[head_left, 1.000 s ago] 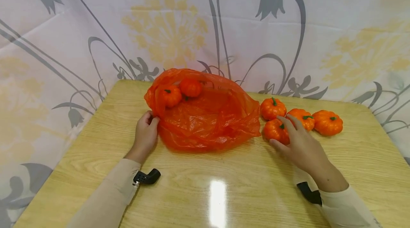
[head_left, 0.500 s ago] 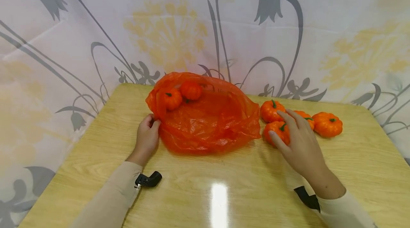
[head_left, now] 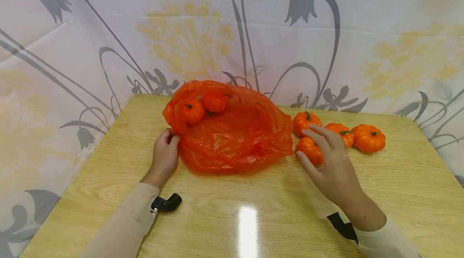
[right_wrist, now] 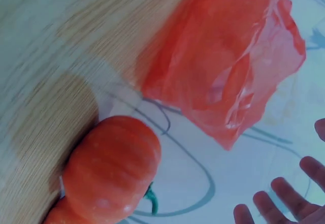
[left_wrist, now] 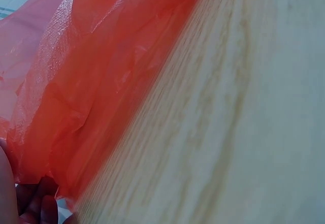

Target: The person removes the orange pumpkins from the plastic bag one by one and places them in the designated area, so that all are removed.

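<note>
We see that the bare right hand (head_left: 335, 171) has shifted slightly left in the last half second, baring more of the squat, green-stemmed orange pumpkin (head_left: 338, 128) behind it; its fingers are spread and hold nothing, hovering over the glossy, ribbed orange pumpkin (head_left: 309, 149) nearest us on the pale wooden table (head_left: 210, 217); we judge that this one is not yet taken up; well apart, the left hand (head_left: 164, 154) pinches the left edge of the thin, translucent orange-red plastic bag (head_left: 232, 159); the bag's long axis runs left to right, its mouth seemingly gaping up toward us; the near pumpkin's stem is hidden in the head view, so we cannot tell its direction.
</note>
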The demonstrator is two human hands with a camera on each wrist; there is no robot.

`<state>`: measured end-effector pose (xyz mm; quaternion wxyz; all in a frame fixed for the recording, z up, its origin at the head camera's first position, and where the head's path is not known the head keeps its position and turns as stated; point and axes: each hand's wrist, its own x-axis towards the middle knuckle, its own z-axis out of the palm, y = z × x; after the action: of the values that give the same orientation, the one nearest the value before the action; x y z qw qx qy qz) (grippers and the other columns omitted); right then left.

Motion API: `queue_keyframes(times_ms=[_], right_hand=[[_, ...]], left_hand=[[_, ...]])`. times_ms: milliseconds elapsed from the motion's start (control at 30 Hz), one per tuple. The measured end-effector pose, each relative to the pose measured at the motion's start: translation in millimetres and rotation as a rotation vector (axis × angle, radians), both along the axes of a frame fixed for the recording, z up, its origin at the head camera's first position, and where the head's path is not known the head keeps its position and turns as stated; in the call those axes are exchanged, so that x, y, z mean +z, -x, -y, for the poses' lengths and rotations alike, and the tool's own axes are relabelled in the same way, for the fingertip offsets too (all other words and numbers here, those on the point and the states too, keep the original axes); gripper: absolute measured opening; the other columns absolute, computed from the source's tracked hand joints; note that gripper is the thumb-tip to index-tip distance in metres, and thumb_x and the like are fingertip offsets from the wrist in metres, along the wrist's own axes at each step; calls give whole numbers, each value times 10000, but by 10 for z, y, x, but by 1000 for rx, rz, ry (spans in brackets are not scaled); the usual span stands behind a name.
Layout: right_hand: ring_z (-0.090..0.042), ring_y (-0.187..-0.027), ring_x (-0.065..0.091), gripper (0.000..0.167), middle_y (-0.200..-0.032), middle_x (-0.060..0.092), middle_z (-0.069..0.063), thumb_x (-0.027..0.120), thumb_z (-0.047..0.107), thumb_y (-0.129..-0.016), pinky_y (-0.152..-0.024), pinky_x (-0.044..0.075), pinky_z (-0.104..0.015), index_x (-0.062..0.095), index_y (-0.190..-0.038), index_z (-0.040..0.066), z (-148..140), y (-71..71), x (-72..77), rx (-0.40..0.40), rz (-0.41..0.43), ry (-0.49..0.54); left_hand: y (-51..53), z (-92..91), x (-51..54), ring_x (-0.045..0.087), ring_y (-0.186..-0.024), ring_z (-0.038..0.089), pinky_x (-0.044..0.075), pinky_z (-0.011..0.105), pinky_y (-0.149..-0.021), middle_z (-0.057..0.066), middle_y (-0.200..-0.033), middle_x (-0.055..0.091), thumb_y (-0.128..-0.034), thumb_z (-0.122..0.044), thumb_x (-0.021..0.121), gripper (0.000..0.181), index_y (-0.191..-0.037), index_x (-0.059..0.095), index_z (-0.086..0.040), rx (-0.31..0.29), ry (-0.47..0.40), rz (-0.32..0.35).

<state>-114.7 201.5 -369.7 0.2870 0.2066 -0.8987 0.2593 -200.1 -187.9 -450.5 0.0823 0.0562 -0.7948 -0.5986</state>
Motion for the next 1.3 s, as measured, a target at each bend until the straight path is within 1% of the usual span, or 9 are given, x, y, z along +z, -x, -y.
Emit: queue_keyframes(times_ms=[233,467,600,700,767,867,967,1133,1300], right_hand=[[-386,-1220,515,412,-1352,558,-185,590,343,-978,-947,445,-534,629,-1279,64,178,-72,-82,99,-51,-51],[-304,-1228,540,485,-1345,572,-114,750,245,-844,-1008,464,-508,617,-1296,128,504,-119,-100,173,57,-182],[-293,-1220,549,466,-1334,580,-111,744,277,-871,-1011,484,-475,620,-1298,138,817,13,20,239,63,-271],[-283,-1217,547,448,-1335,579,-101,706,302,-913,-1016,487,-453,612,-1320,141,1064,134,113,269,86,-339],[-281,-1227,540,445,-1347,571,-91,676,312,-936,-1009,488,-456,598,-1343,150,1196,217,168,280,110,-372],[-285,-1236,528,443,-1359,559,-85,645,323,-954,-981,497,-463,578,-1363,167,1350,351,249,271,142,-408],[-297,-1238,528,455,-1365,555,-92,637,335,-958,-965,500,-464,566,-1377,173,1485,495,310,255,165,-451],[-300,-1243,522,490,-1389,537,-89,631,345,-957,-965,502,-455,544,-1410,181,1689,722,336,207,214,-550],[-302,-1282,492,545,-1437,503,-86,618,369,-960,-1016,485,-487,490,-1465,206,1793,936,341,144,304,-614]], left_hand=[[7,-4,-23,489,-937,199,414,140,-773,163,-1045,546,-996,-91,439,236,-1117,597,35,21,4,-11],[-18,-55,-109,495,-908,183,417,164,-754,132,-1003,540,-991,-94,448,223,-1093,606,25,27,-14,-6],[12,-17,-70,489,-907,176,411,169,-764,127,-1001,533,-994,-105,442,227,-1088,605,22,36,-28,-26],[14,11,33,482,-936,169,409,162,-787,126,-1045,533,-1004,-108,432,246,-1126,596,28,30,-47,6],[18,23,51,481,-939,171,406,160,-791,133,-1051,529,-1001,-104,431,245,-1126,593,32,32,-46,10],[29,22,61,482,-939,173,404,166,-793,134,-1050,531,-998,-102,434,243,-1121,597,30,36,-36,7],[50,41,10,484,-925,151,403,164,-790,113,-1038,539,-1000,-126,443,240,-1113,606,9,41,-24,-10],[25,47,-5,491,-912,146,410,158,-778,106,-1024,539,-1004,-130,442,244,-1112,609,12,42,-20,8],[28,-25,3,495,-888,156,413,161,-754,127,-994,544,-991,-99,449,234,-1089,616,34,33,-24,-16]])
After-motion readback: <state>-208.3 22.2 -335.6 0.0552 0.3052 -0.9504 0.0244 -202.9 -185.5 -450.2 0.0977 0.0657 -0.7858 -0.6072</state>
